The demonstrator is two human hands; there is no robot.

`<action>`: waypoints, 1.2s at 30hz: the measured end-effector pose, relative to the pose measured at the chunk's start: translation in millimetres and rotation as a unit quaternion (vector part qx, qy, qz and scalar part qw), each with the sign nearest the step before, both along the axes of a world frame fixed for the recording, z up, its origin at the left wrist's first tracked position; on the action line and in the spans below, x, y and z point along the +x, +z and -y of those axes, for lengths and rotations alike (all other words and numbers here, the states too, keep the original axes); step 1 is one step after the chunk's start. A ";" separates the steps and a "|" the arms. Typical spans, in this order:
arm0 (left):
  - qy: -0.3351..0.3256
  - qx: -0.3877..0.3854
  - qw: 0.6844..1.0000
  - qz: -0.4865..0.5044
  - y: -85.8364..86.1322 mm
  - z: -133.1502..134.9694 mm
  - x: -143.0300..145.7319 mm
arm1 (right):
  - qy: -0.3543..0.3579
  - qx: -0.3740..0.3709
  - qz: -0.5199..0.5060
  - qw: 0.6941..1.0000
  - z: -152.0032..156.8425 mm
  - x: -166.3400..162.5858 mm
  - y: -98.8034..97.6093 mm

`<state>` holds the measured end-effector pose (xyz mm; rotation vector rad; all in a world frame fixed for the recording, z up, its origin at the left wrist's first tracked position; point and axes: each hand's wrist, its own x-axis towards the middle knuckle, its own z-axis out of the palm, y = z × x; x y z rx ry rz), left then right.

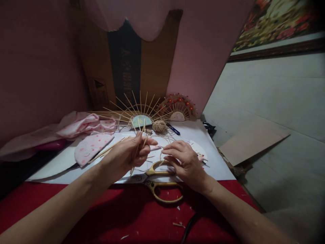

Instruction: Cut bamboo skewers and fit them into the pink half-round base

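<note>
My left hand (132, 152) is closed around several thin bamboo sticks (139, 126), which poke out above and below the fist; its index finger points right. My right hand (186, 162) has its fingers curled, with a thin strand of twine (160, 155) at the fingertips. Below it lie large scissors with yellow handles (166, 202), blades pointing left and partly hidden under the left hand. Behind the hands sits a ball of twine (159, 126), next to a blue cutter (173, 129).
A stick fan frame (141, 121) and a finished-looking fan with red flowers (177, 116) stand against the cardboard and pink wall. Pink dotted cloth (92, 147) lies left on white paper (61, 169). Scraps dot the red cloth (106, 213). A brown board (254, 137) is at right.
</note>
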<state>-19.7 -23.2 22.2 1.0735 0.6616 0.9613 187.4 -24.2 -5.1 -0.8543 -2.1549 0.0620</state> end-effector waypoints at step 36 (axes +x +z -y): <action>0.265 0.319 0.898 -0.144 1.0 -2.1 -5.2 | 0.227 -0.646 -0.467 0.559 6.7 -54.6 11.5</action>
